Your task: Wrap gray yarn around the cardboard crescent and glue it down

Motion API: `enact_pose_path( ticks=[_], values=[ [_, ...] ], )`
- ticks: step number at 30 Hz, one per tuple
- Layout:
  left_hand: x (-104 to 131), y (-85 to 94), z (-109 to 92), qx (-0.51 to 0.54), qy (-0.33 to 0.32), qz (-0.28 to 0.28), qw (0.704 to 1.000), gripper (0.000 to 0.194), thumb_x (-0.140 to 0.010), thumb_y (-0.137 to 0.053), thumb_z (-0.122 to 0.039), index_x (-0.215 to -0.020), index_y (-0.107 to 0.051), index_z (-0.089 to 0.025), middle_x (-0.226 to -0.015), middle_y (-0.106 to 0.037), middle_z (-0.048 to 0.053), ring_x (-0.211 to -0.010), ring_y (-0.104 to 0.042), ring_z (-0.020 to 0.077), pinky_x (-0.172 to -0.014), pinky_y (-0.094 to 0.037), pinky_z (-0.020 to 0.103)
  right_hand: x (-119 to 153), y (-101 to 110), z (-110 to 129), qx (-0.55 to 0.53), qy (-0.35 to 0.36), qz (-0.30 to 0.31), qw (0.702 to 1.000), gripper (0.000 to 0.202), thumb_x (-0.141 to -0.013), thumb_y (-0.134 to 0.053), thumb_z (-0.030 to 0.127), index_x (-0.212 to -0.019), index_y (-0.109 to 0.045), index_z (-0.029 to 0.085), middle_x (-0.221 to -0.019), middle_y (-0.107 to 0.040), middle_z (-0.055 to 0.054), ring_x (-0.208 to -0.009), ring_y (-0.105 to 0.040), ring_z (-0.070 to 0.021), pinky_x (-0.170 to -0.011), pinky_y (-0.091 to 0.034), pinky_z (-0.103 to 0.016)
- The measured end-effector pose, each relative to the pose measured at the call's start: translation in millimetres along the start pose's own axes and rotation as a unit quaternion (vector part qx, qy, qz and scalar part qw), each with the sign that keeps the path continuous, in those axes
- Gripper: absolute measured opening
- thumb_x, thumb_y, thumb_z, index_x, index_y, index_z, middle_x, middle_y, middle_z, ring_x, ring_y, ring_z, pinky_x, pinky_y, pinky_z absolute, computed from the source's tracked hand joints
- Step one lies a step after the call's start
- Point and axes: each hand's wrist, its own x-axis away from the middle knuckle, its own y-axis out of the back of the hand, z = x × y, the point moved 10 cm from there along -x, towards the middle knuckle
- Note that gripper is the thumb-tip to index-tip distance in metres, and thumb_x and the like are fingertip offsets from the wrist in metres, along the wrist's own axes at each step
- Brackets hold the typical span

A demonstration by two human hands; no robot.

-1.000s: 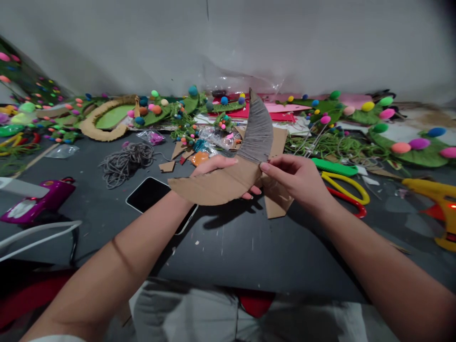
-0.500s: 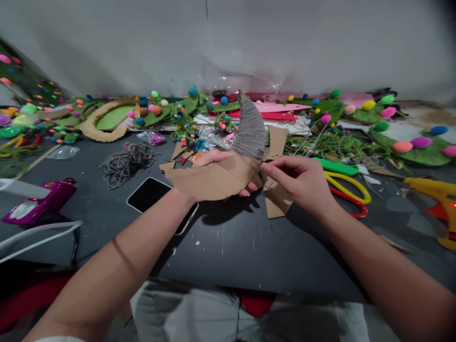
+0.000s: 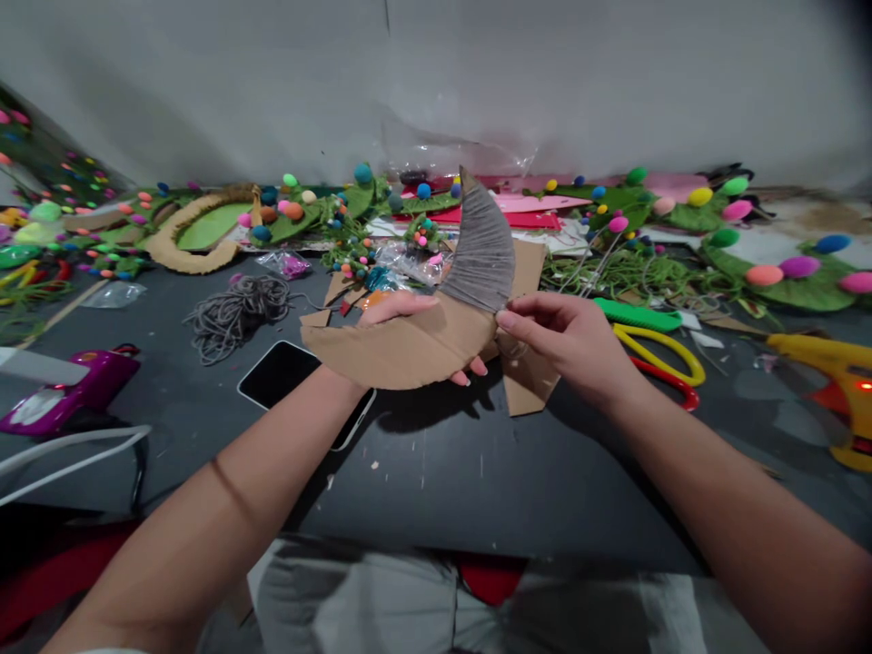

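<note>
A cardboard crescent [image 3: 401,347] is held above the dark table, its upper part wrapped in grey yarn [image 3: 480,245] and its lower part bare. My left hand [image 3: 401,313] grips the bare part, thumb on top and fingertips showing under the lower edge. At the edge where the wrapping ends, my right hand [image 3: 565,341] is closed in a pinch at the grey yarn. The yarn between those fingertips is thin and partly hidden. A tangled heap of grey yarn [image 3: 238,313] lies to the left, with a strand running toward the crescent.
A phone [image 3: 279,377] lies under my left forearm. Cardboard scraps [image 3: 528,381] and yellow-red scissor handles [image 3: 664,354] are near my right hand. A yellow glue gun [image 3: 831,363] is far right, a purple tool [image 3: 74,391] far left. Leaves and pompoms line the back.
The crescent has turned slightly, its bare tip shifting left and down. My right fingertips have moved in against the edge of the wrapping. The whole view has shifted a little.
</note>
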Motion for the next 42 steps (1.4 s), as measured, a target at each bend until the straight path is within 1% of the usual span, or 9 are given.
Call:
enact_pose_path(
  ticks=[7,13,15,18,20,23,26,37,42],
  values=[
    [3,1.6,1,0.053,0.005,-0.022,0.998,0.061,-0.080,-0.058,-0.058,-0.121,-0.069,-0.013,-0.118,-0.074,0.018,-0.104,-0.072,0.0381,-0.084,-0.059,0.049,-1,-5,-6,-0.104,-0.022,0.035,0.994,0.028,-0.077,-0.081,0.044,-0.079,-0.072,0.017,-0.063,-0.051,0.003,-0.054,-0.036,-0.0064,-0.050,-0.026,-0.025],
    [21,58.9,-46,-0.039,-0.153,-0.196,0.968,0.062,-0.090,-0.044,-0.068,-0.105,-0.074,-0.016,-0.118,-0.075,0.011,-0.122,-0.063,0.0343,-0.099,-0.052,0.046,-6,14,-10,-0.147,-0.038,-0.021,0.988,0.031,-0.074,-0.083,0.047,-0.074,-0.067,0.020,-0.056,-0.036,0.005,-0.050,-0.026,-0.0082,-0.049,-0.015,-0.029],
    [37,73.2,-66,-0.102,-0.223,-0.283,0.927,0.055,-0.091,-0.048,-0.064,-0.101,-0.074,-0.017,-0.110,-0.076,0.007,-0.115,-0.064,0.0307,-0.105,-0.047,0.046,-6,18,-11,-0.148,-0.036,-0.034,0.988,0.031,-0.074,-0.084,0.046,-0.072,-0.066,0.020,-0.055,-0.036,0.005,-0.050,-0.026,-0.0082,-0.049,-0.015,-0.029],
    [69,59.1,-96,-0.308,-0.351,-0.391,0.793,0.038,-0.092,-0.060,-0.054,-0.104,-0.073,-0.020,-0.109,-0.074,0.002,-0.113,-0.061,0.0260,-0.108,-0.041,0.043,-7,19,-13,-0.148,-0.043,-0.048,0.987,0.032,-0.072,-0.085,0.045,-0.072,-0.067,0.019,-0.054,-0.037,0.005,-0.049,-0.025,-0.0072,-0.049,-0.015,-0.028],
    [63,29.3,-95,-0.472,-0.350,-0.358,0.725,0.039,-0.088,-0.069,-0.052,-0.113,-0.071,-0.022,-0.121,-0.071,0.004,-0.120,-0.059,0.0271,-0.111,-0.036,0.043,-6,18,-14,-0.146,-0.050,-0.054,0.986,0.034,-0.070,-0.086,0.046,-0.072,-0.067,0.019,-0.054,-0.036,0.006,-0.049,-0.025,-0.0068,-0.047,-0.015,-0.027],
    [42,5.3,-71,-0.629,-0.269,-0.290,0.669,0.069,-0.073,-0.080,-0.059,-0.130,-0.064,-0.024,-0.135,-0.066,0.009,-0.129,-0.054,0.0341,-0.116,-0.027,0.048,-4,15,-14,-0.139,-0.051,-0.054,0.987,0.035,-0.071,-0.085,0.048,-0.073,-0.067,0.019,-0.054,-0.037,0.005,-0.049,-0.026,-0.0071,-0.047,-0.016,-0.027],
    [30,2.7,-55,-0.659,-0.217,-0.254,0.674,0.085,-0.070,-0.078,-0.067,-0.140,-0.057,-0.022,-0.140,-0.063,0.013,-0.128,-0.055,0.0369,-0.110,-0.034,0.048,-3,12,-12,-0.122,-0.037,-0.044,0.991,0.034,-0.074,-0.083,0.049,-0.074,-0.067,0.019,-0.056,-0.040,0.005,-0.049,-0.029,-0.0079,-0.048,-0.018,-0.028],
    [33,6.4,-60,-0.587,-0.268,-0.240,0.725,0.075,-0.072,-0.082,-0.055,-0.133,-0.060,-0.019,-0.135,-0.064,0.012,-0.121,-0.060,0.0317,-0.103,-0.044,0.040,-7,13,-6,-0.116,0.018,-0.002,0.993,0.022,-0.082,-0.078,0.041,-0.085,-0.074,0.020,-0.066,-0.051,0.002,-0.057,-0.038,-0.0083,-0.051,-0.028,-0.025],
    [33,12.4,-58,-0.527,-0.258,-0.240,0.774,0.071,-0.073,-0.083,-0.051,-0.132,-0.061,-0.019,-0.133,-0.065,0.012,-0.120,-0.061,0.0318,-0.104,-0.046,0.040,-8,14,-4,-0.108,0.039,0.008,0.993,0.019,-0.085,-0.077,0.041,-0.086,-0.074,0.022,-0.072,-0.057,0.001,-0.063,-0.046,-0.0091,-0.057,-0.038,-0.024]
  ],
)
